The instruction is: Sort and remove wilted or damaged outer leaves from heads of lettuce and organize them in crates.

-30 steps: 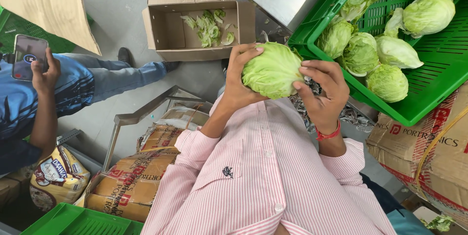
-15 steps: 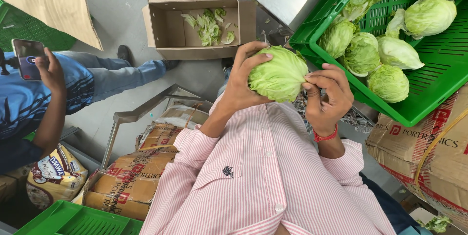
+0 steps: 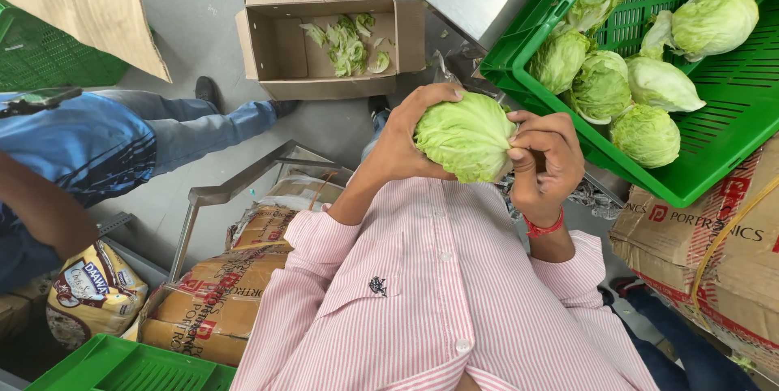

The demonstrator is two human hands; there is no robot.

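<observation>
Cardboard box of leaf trimmings on the floor, upper left. Left hand cupped against the lettuce head, held between both hands above the pink striped shirt. Right hand pinching its outer leaf. Green crate of lettuces, far right.

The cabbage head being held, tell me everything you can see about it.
The cabbage head is round and pale green, with tight, veined, crinkled outer leaves. It is held up in front of the pink striped shirt, off any surface. The left hand cups one side and the right hand presses fingers against the other. It sits just beside the green crate.
</observation>
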